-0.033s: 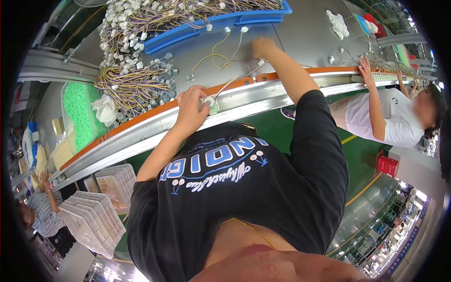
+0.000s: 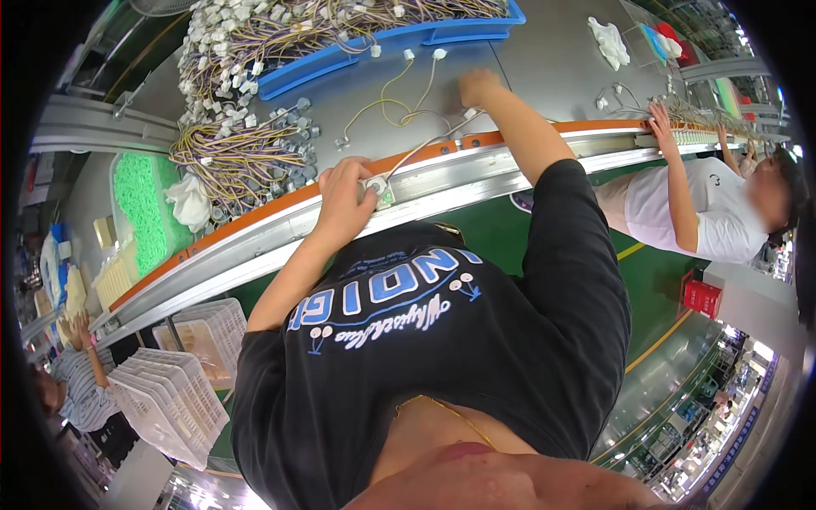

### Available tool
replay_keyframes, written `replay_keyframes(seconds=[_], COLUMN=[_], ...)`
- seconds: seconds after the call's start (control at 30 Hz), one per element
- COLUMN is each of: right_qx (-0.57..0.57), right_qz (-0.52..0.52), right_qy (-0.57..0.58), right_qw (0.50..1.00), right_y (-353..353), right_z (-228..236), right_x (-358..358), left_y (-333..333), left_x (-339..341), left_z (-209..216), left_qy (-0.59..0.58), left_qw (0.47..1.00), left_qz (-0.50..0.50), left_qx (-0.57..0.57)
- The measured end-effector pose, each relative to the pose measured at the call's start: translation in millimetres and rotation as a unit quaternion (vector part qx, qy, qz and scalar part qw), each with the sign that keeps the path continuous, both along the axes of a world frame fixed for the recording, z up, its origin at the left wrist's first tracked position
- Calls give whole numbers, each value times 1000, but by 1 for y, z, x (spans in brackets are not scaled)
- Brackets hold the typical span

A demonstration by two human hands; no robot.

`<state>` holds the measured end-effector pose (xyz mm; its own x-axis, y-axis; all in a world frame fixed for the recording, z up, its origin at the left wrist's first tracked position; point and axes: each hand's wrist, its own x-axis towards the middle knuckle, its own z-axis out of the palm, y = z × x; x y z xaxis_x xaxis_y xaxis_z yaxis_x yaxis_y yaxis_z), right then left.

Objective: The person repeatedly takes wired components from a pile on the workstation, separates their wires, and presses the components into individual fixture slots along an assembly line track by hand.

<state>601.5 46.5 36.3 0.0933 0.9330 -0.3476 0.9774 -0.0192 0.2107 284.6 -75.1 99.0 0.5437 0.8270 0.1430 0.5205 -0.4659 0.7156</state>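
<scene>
My left hand (image 2: 344,200) is at the metal rail along the table's front edge, fingers curled over the rail. Its thumb presses on a small grey-and-green round-ended part (image 2: 380,191), from which a pale cable (image 2: 418,151) runs up to the right. Farther right, over the grey tabletop, my right hand (image 2: 478,87) is closed with its fingers curled under. Whatever it may grip is hidden. Just below that hand lies a small white connector (image 2: 470,113). A thin yellow-and-white wire lead (image 2: 387,104) with white plugs (image 2: 439,53) lies loosely to the left of my right hand.
A blue tray (image 2: 314,78) heaped with wired connectors stands at the back. Bundled yellow and dark wire leads (image 2: 229,149) lie at the left, beside a bin of green pieces (image 2: 146,208). A white cloth (image 2: 609,42) is at the far right; co-workers (image 2: 705,208) stand along the table.
</scene>
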Motion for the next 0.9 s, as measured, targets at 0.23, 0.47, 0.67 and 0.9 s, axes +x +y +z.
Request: replay_keyframes(seconds=[0.23,0.47,0.67,0.9], right_qx=[-108,-44,162,75], right_qz=[91,-179,-75,79], right_qy=[110,557,654,645], right_qw=[984,810,735,756], right_y=[6,1,-14,-58], right_z=[-21,36,81,113], right_x=[15,21,-7,-91], left_y=[1,7,16,30], left_x=[0,-5,-8,4], left_z=[3,15,22,40], left_qy=[6,33,2,-64], left_qw=[1000,996,984,998], left_qz=[-10,-52,-80,-3], left_qx=[-2,-60,-162,-3])
